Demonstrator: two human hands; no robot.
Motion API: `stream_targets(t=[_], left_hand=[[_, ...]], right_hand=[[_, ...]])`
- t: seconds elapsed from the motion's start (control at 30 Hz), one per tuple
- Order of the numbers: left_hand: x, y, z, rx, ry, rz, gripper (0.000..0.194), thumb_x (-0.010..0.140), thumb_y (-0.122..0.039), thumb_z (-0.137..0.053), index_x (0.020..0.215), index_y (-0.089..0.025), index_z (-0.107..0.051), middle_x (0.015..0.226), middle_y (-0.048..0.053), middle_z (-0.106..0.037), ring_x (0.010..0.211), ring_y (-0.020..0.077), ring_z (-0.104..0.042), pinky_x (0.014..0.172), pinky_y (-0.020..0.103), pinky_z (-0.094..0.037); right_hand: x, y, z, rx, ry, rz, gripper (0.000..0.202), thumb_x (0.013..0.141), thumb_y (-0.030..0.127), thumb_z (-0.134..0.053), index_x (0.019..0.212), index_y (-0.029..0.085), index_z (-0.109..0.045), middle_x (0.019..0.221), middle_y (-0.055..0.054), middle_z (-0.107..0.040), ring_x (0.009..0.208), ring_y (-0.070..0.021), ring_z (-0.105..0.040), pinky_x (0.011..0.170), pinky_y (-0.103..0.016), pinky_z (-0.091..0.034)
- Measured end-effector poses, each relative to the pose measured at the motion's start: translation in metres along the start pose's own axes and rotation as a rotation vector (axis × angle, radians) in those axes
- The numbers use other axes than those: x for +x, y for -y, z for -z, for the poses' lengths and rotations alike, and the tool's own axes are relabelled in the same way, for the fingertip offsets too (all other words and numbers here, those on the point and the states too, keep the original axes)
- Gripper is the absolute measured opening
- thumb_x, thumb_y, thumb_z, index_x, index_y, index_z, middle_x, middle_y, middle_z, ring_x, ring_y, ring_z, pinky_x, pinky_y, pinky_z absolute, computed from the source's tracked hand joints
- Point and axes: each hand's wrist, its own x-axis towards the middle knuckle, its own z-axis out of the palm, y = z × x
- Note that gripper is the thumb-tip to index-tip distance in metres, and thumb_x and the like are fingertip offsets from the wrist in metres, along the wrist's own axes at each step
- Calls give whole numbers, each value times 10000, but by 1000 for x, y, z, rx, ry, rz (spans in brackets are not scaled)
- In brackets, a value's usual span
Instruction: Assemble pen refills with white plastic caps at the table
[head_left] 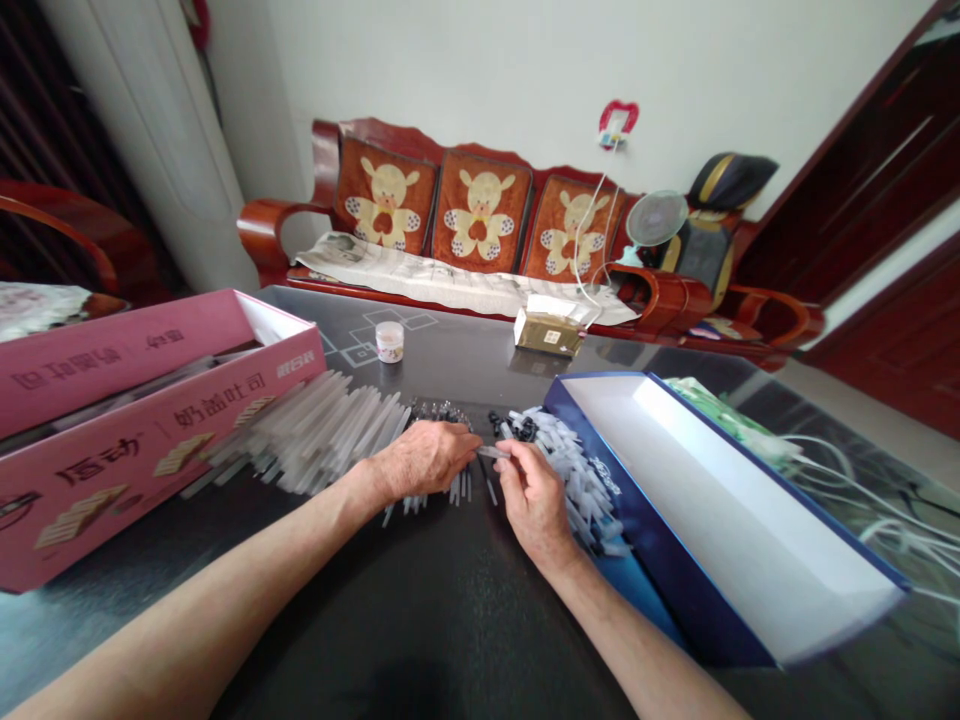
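My right hand [536, 500] pinches a small translucent plastic piece [491, 452] between thumb and fingertips. Close on its left, my left hand [431, 458] is closed, its fingertips pointing at that piece; what they hold is too small to make out. Under and behind my left hand lie thin clear pieces with dark tips [442, 410]. A pile of long, frosted plastic tubes [330, 425] spreads to the left. Beside my right hand is a heap of short whitish plastic pieces [581, 475], with a few small black parts [517, 426] at its far end.
A pink printed box [172, 420] stands on the dark table [397, 640] at left, a blue box with white inside [705, 500] at right. Farther back are a small jar [389, 343] and a tissue box [550, 332]. White cables [900, 530] lie far right. A wooden sofa [262, 235] stands behind.
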Motion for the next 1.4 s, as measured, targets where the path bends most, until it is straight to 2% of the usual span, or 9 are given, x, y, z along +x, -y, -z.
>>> stream_targets(t=[0.23, 0.53, 0.73, 0.93, 1.03, 1.1, 1.2, 1.3, 1.4], left_hand=[[0, 0, -3, -5, -41, -18, 246, 931, -244, -354, 899, -158, -582, 802, 42, -609, 708, 131, -583, 642, 221, -437], [-1, -1, -13, 2, -73, -21, 251, 935, -251, -348, 904, -160, -580, 799, 41, -601, 695, 130, -576, 630, 224, -436], [-1, -2, -12, 80, -79, -52, 254, 936, -238, -340, 921, -159, -581, 791, 47, -596, 712, 143, -575, 637, 233, -451], [0, -3, -8, 51, -61, -46, 258, 941, -259, -336, 942, -164, -576, 813, 43, -601, 722, 138, -576, 641, 228, -448], [-1, 1, -6, 52, -118, -20, 266, 938, -313, -354, 998, -170, -570, 850, 47, -599, 755, 151, -573, 669, 251, -447], [-1, 4, -5, 85, -174, -11, 266, 936, -308, -359, 1004, -169, -575, 856, 54, -593, 781, 161, -563, 708, 273, -439], [-1, 5, -3, 156, -225, -51, 261, 936, -259, -352, 964, -175, -598, 844, 58, -589, 794, 171, -538, 771, 316, -413], [1, 1, -4, 186, -245, -110, 257, 934, -235, -359, 904, -178, -608, 816, 54, -580, 770, 171, -509, 777, 336, -393], [3, -5, -8, 169, -255, -135, 275, 936, -222, -354, 828, -165, -600, 779, 53, -566, 748, 164, -496, 771, 334, -398]], right_hand=[[-4, -2, 1, 34, 37, -76, 236, 911, 270, -438, 1064, 195, -601, 898, -67, -663, 761, -165, -654, 696, -288, -544], [-6, -3, 2, 113, 65, -200, 267, 912, 336, -439, 1037, 175, -611, 784, -43, -663, 588, -124, -622, 581, -239, -536], [-4, 0, 3, 116, 91, -208, 283, 909, 349, -434, 1026, 166, -616, 737, -37, -654, 545, -123, -600, 529, -233, -519], [-3, 3, 1, 112, 16, -224, 252, 902, 336, -445, 999, 175, -613, 717, -30, -663, 543, -124, -608, 527, -235, -518], [-3, 3, 0, 105, -29, -236, 234, 901, 316, -446, 1020, 184, -598, 733, -22, -664, 571, -126, -620, 555, -243, -525], [-3, 4, 1, 90, -50, -214, 216, 894, 295, -455, 1031, 187, -582, 786, -29, -669, 635, -134, -636, 594, -251, -529], [-2, 8, 3, 33, -36, -86, 172, 864, 255, -502, 1000, 184, -579, 911, -62, -658, 793, -163, -640, 688, -278, -530], [-1, 12, 4, -24, -17, 39, 172, 857, 218, -516, 1008, 192, -592, 963, -75, -639, 891, -184, -619, 779, -310, -518], [-3, 15, 4, -99, 25, 77, 225, 882, 194, -476, 1075, 203, -590, 977, -81, -623, 928, -195, -604, 826, -333, -501]])
